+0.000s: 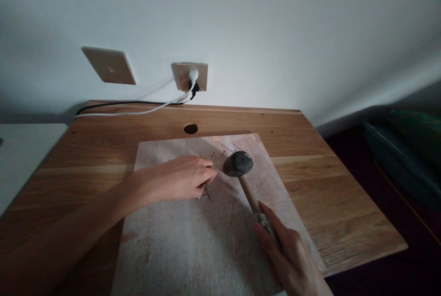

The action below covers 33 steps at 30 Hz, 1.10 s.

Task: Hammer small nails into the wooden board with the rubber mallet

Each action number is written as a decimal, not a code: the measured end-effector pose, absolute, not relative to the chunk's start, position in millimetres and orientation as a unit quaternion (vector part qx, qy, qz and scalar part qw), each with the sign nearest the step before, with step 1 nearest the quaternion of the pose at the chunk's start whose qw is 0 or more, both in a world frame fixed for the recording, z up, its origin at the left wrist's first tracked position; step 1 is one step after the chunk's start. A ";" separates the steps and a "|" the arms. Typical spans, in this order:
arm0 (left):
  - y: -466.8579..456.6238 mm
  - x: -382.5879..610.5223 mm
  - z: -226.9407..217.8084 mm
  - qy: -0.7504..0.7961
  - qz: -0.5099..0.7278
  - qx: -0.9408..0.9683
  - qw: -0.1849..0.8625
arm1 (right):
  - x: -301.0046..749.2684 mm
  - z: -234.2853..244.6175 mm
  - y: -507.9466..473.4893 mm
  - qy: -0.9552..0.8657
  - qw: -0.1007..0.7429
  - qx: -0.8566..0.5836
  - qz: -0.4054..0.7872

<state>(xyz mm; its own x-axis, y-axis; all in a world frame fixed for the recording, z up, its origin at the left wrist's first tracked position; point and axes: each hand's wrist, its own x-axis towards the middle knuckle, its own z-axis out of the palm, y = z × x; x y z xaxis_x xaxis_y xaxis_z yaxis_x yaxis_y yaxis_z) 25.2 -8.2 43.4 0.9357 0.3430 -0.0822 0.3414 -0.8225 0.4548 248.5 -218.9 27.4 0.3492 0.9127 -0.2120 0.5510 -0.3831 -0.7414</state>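
Observation:
A pale board [193,245] lies on a wooden table [337,204]. My left hand [179,179] reaches across the board with its fingers pinched on a nail [207,190] that leans on the board. My right hand [292,259] is wrapped round the wooden handle of a hammer [243,172]. The hammer's dark head hovers just right of my left fingertips. Several small nails [223,152] stand in the board beyond the hammer head.
A round cable hole [190,128] sits in the table behind the board. White and black cables [138,110] run from a wall socket [190,76] along the table's back edge. A wall plate [109,65] is at left. A white surface [24,149] adjoins the table's left side.

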 end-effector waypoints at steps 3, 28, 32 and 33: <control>0.4 21.6 46.0 0.178 0.022 0.947 0.267 | 249.7 24.7 -220.0 -0.476 0.292 -0.764 0.324; 59.9 -1.3 14.4 0.241 0.212 0.885 0.337 | 249.0 26.4 -218.8 -0.481 0.287 -0.763 0.323; 58.4 2.5 8.4 0.218 0.229 0.890 0.330 | 249.3 26.4 -218.7 -0.469 0.294 -0.764 0.331; 58.2 2.7 7.9 0.217 0.230 0.889 0.332 | 249.0 27.0 -218.5 -0.466 0.294 -0.766 0.330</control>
<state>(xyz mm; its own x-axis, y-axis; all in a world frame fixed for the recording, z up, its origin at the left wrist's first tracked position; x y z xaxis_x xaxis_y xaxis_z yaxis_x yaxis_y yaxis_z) 2.7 58.2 7.9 0.8003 0.5378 0.2652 0.2323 -0.6858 0.6897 249.0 -218.5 27.0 0.3471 0.9085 -0.2328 0.5202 -0.3930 -0.7583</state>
